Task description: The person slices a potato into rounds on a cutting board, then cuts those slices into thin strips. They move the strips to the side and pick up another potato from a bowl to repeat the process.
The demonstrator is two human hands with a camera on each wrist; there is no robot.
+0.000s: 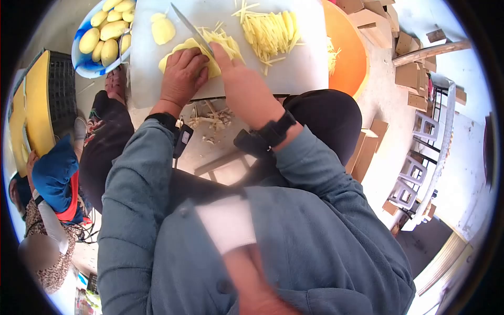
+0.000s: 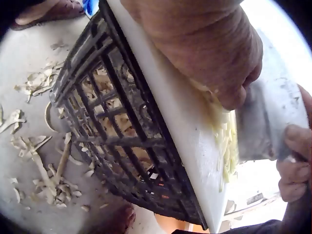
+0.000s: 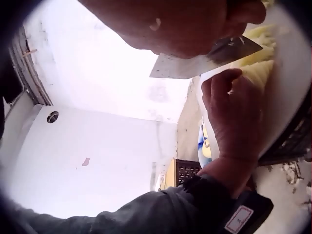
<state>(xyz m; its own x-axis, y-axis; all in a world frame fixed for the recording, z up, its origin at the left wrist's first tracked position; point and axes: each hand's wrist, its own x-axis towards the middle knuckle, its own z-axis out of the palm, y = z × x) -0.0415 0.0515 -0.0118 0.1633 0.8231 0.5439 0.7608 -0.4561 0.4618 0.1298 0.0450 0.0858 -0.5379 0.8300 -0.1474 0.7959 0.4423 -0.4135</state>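
Note:
On the white cutting board [image 1: 307, 73], my left hand [image 1: 184, 71] holds down a stack of potato slices [image 1: 164, 62] with bent fingers. My right hand [image 1: 247, 92] grips the handle of a cleaver [image 2: 268, 117], its blade standing beside the left fingertips in the head view. Thin potato shreds [image 1: 226, 42] lie along the blade's right side. A bigger heap of potato strips [image 1: 268, 34] sits further right. A cut potato piece [image 1: 163, 30] rests at the back left. In the right wrist view, the left hand's knuckles are close under the blade.
A black plastic basket [image 2: 131, 141] with peels inside supports the board. A blue-white basin [image 1: 79, 60] of peeled potatoes [image 1: 113, 30] stands left, an orange basin [image 1: 349, 47] right. Peels [image 1: 212, 118] litter the floor. Another person [image 1: 52, 210] sits left near a black crate [image 1: 62, 89].

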